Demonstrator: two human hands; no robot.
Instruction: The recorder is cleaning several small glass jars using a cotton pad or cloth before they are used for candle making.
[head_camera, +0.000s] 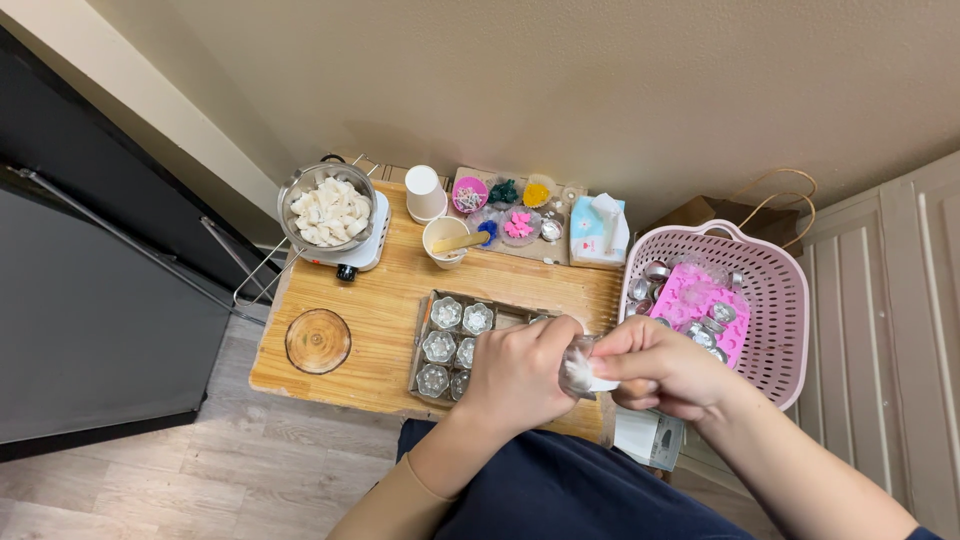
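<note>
My left hand (518, 372) grips a small clear flower-shaped cup (578, 362) over the near edge of the wooden table (385, 300). My right hand (665, 365) presses a piece of white tissue (598, 383) into that cup. Just left of my hands lies a dark tray (420, 340) holding several more clear flower-shaped cups (446, 313). My lap in dark trousers is below.
A metal bowl of white wax chunks (329, 210) sits on a small white hotplate (368, 245). Two paper cups (425, 192), small bowls of coloured bits (505, 195), a tissue box (598, 232) and a wood-slice coaster (318, 341) are on the table. A pink basket (780, 300) with moulds stands right.
</note>
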